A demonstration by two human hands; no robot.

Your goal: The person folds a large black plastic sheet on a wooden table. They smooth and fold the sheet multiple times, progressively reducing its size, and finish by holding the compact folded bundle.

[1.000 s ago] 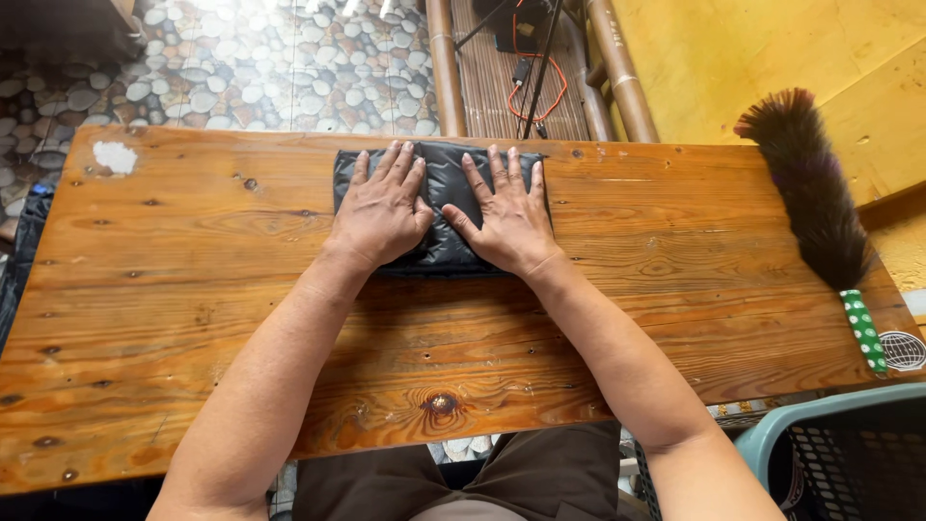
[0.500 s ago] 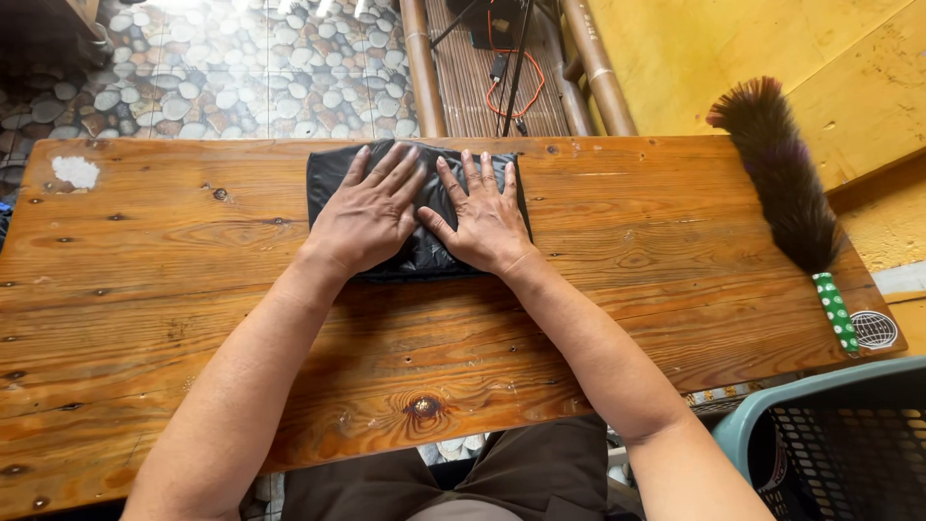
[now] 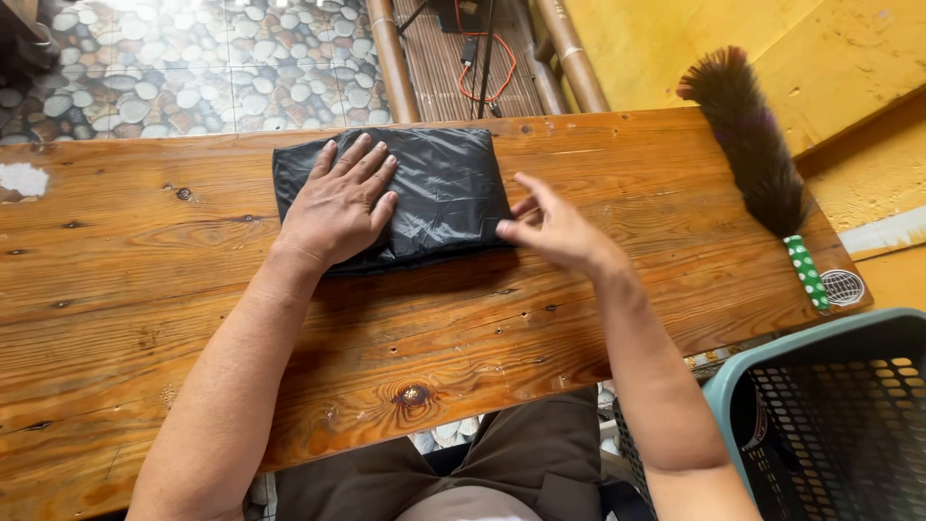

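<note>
A long wooden desk (image 3: 193,318) with knots and grain is seen from above; beyond it lies a pebble-patterned floor (image 3: 193,68); a teal plastic basket (image 3: 830,415) stands at the lower right. A dark feather duster (image 3: 752,145) with a green dotted handle rests near the desk's right end, well apart from the hands. A folded black plastic bag (image 3: 444,188), glossy and creased, lies flat at the far middle of the desk. The left hand (image 3: 340,203) is spread wide, palm down, pressing the bag's left half; nothing is gripped. The right hand (image 3: 555,227) is held loosely open just beside the bag's right edge, fingertips touching or nearly touching it. For a neat fold, the bag is best kept pinned flat by the left palm; trapped air is best smoothed toward the open edge; edges are best aligned before creasing.
</note>
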